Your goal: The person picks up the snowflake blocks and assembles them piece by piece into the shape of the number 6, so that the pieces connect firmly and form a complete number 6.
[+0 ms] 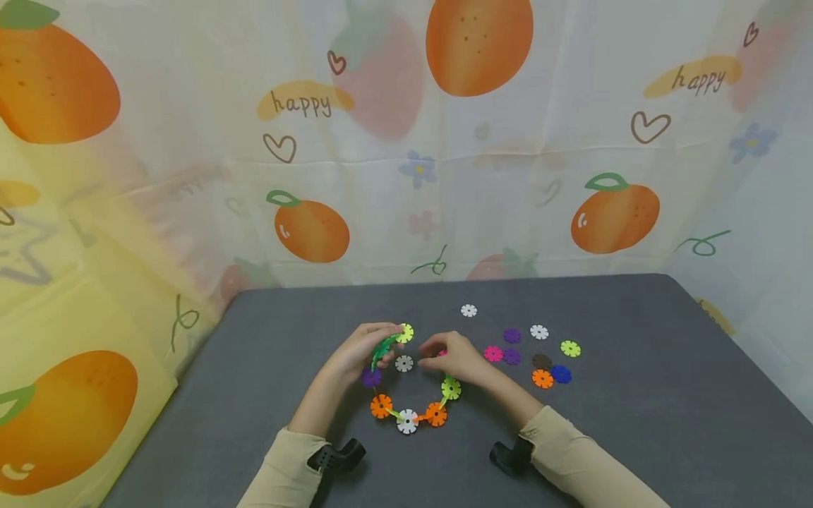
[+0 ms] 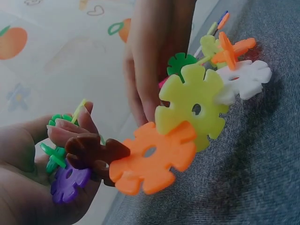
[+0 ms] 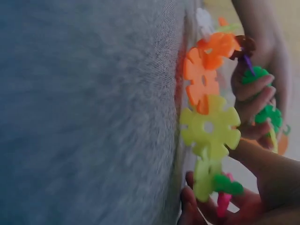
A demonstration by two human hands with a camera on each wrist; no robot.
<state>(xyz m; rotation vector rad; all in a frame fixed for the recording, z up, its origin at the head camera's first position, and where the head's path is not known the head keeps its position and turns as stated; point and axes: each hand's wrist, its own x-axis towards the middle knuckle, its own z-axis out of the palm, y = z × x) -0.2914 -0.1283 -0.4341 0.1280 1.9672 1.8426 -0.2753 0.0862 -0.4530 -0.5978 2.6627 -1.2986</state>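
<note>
A chain of interlocked flower-shaped discs curves between the hands, with a white disc point(image 1: 407, 421) at its near side. My left hand point(image 1: 362, 348) curls round the green discs point(image 1: 383, 348) at one end, where a yellow-green disc point(image 1: 405, 333) sticks out past the fingertips. In the left wrist view a purple disc point(image 2: 70, 183) lies against that palm, joined to a brown disc point(image 2: 89, 151). My right hand point(image 1: 459, 358) pinches the other end, around a pink disc point(image 3: 224, 200) beside a small green piece point(image 3: 228, 184) in the right wrist view.
A loose white disc point(image 1: 404, 363) lies inside the chain's curve. To the right are several loose discs, among them a pink one point(image 1: 492, 353), an orange one point(image 1: 543, 379) and a blue one point(image 1: 562, 374). Another white disc point(image 1: 468, 310) lies farther back on the grey table point(image 1: 635, 367).
</note>
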